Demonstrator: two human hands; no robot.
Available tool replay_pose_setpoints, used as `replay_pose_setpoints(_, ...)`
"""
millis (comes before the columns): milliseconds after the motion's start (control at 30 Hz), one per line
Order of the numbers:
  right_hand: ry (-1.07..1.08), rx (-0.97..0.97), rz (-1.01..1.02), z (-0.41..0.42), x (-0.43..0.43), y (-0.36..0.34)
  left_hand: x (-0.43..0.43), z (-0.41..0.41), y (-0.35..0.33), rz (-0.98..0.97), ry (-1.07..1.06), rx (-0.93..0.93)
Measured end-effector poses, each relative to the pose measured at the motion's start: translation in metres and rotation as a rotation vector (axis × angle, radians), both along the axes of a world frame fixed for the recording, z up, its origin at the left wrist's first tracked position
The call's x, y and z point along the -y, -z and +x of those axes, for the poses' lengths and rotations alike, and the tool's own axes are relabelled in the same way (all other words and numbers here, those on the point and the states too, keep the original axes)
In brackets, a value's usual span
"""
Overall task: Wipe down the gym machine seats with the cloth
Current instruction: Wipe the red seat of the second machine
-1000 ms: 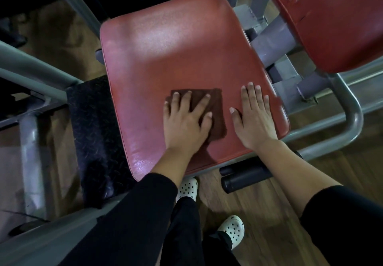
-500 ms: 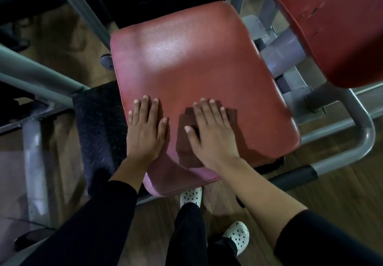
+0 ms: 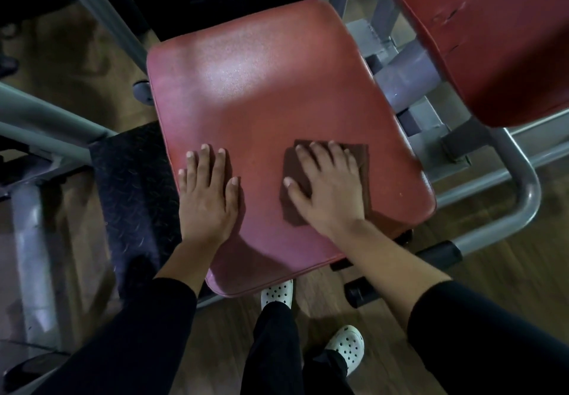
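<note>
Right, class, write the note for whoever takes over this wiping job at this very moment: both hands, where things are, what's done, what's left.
Left hand: flat on the seat near its front left, holding nothing.
Right hand: fingers straight, pressing the cloth on the seat's front right.
Done: how much is already wiped does not show.
Left: probably the seat's far half, then the second pad at upper right.
</note>
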State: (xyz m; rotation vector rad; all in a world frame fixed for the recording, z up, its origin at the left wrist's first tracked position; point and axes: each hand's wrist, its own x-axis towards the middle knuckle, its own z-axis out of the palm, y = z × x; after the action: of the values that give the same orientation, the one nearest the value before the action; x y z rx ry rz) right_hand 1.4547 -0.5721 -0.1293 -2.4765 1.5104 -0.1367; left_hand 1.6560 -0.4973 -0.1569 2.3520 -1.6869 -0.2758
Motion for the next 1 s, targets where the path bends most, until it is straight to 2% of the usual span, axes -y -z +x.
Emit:
replay_pose_setpoints(100,-0.214,0.039,0.043,-0.012,-0.032,-0.002,0.0,0.0,0.0,0.0,-0.002,-0.004)
replay_pose_setpoints(167,-0.293,0.021,0.071,-0.026,-0.023,0.0,0.0,-0.001,0.0,-0.007,0.0,-0.01)
replay_pose_setpoints(400,-0.117,-0.005,0.037,-0.07,0.027,0.005,0.0,-0.004,-0.003,0.003,-0.009,0.018)
replay_pose_setpoints(567,-0.411,-0.024,0.066,-0.071,0.005,0.004,0.001,-0.004,-0.004,0.023,-0.008,0.029)
replay_pose_setpoints(633,-0.444,0.0,0.077,-0.076,0.003,0.007,0.001,-0.004,-0.004,0.027,-0.004,0.024)
replay_pose_setpoints(733,-0.327,0.07,0.051,-0.089,0.017,0.008,0.002,-0.003,-0.006,0.036,-0.002,0.023)
replay_pose_setpoints(800,-0.125,0.115,-0.005,-0.103,0.032,0.009,0.004,-0.003,-0.007,0.034,-0.005,0.019)
replay_pose_setpoints(900,0.171,0.094,0.008,-0.107,0.053,0.011,0.007,-0.006,-0.009,0.023,-0.027,0.008)
replay_pose_setpoints(1000,0.267,0.046,-0.026,-0.08,0.076,0.014,0.009,-0.009,-0.01,0.037,-0.043,0.028)
